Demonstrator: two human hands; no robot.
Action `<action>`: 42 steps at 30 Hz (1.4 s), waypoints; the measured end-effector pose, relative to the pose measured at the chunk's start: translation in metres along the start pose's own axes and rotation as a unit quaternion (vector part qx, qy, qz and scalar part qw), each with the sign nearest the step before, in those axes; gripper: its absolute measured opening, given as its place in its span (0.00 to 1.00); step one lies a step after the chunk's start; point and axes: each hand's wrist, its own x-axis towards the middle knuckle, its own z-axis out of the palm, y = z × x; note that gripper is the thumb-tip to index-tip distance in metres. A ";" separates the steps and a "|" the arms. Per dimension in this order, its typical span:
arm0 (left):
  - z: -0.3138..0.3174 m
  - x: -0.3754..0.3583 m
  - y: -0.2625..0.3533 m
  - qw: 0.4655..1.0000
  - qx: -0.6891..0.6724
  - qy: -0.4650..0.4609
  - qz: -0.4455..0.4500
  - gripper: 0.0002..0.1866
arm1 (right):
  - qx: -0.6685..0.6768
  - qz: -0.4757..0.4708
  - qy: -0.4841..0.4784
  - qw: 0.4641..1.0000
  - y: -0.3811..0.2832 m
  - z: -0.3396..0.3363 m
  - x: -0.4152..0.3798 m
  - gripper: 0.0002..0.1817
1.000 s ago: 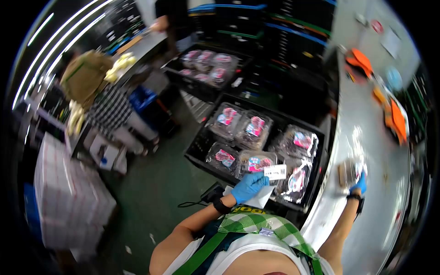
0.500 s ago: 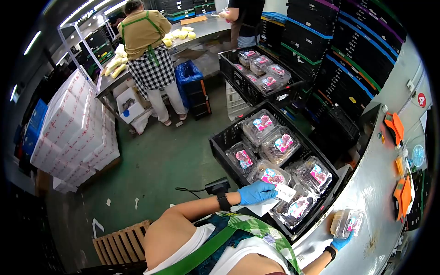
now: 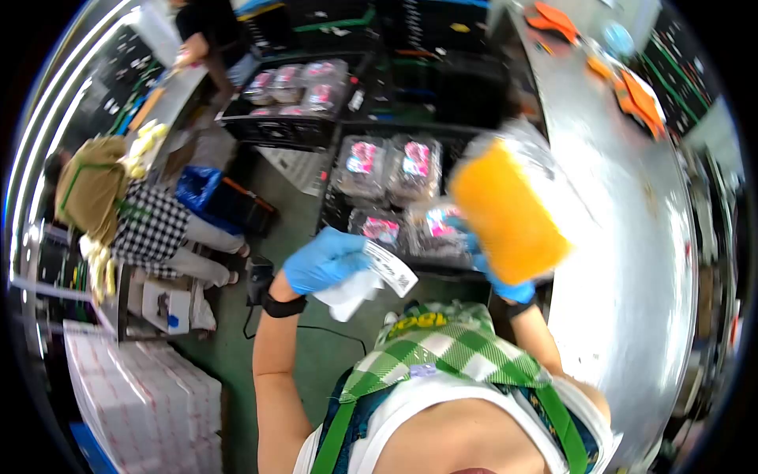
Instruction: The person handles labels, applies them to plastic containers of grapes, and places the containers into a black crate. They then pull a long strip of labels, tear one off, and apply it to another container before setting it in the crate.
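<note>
My left hand point(image 3: 328, 259), in a blue glove, pinches a strip of white printed labels point(image 3: 392, 268), with crumpled white paper hanging beneath it. My right hand point(image 3: 505, 278), also gloved, grips a clear plastic clamshell point(image 3: 517, 207) raised and tilted beside the crate; an orange-yellow face of it points toward me, blurred by motion. Between and beyond my hands stands a black crate point(image 3: 328, 207) of clear clamshells with pink and blue stickers. The nearest ones are a sticker-bearing clamshell point(image 3: 379, 229) and another clamshell point(image 3: 437, 229), partly behind my right fingers.
A metal worktop point(image 3: 624, 316) runs along my right, with orange tools point(image 3: 638, 103) at its far end. Another black crate point(image 3: 284, 130) of clamshells stands farther back. At left are a co-worker in a checked apron point(image 3: 146, 225), a blue-lined bin point(image 3: 229, 197) and stacked white boxes point(image 3: 146, 395).
My right hand has lifted the clamshell off the worktop and tilted it over by the crate. My left hand has drawn back from the crate with the labels. My view has turned right.
</note>
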 end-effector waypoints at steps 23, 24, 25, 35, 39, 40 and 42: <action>0.021 -0.039 -0.042 0.989 -0.130 0.058 0.030 0.14 | -0.102 0.098 -0.027 0.990 0.132 -0.018 0.033 0.35; 0.022 -0.038 -0.045 0.991 -0.112 0.066 0.037 0.14 | -0.109 0.098 -0.020 0.989 0.130 -0.019 0.033 0.35; 0.022 -0.036 -0.044 0.992 -0.094 0.074 0.044 0.14 | -0.122 0.090 -0.025 0.988 0.128 -0.019 0.033 0.35; 0.037 -0.012 -0.043 0.964 0.069 0.196 -0.163 0.22 | -0.334 -0.030 0.009 0.942 0.088 -0.036 0.016 0.25; 0.041 -0.002 -0.041 0.940 0.197 0.162 -0.229 0.24 | -0.618 -0.085 0.048 0.780 0.083 -0.027 -0.003 0.25; 0.045 -0.002 -0.043 0.942 0.191 0.171 -0.216 0.25 | -0.256 -0.048 0.040 0.965 0.076 -0.030 -0.009 0.25; 0.054 -0.006 -0.053 0.947 0.186 0.154 -0.210 0.25 | -0.732 -0.056 0.099 0.672 0.048 -0.060 -0.028 0.28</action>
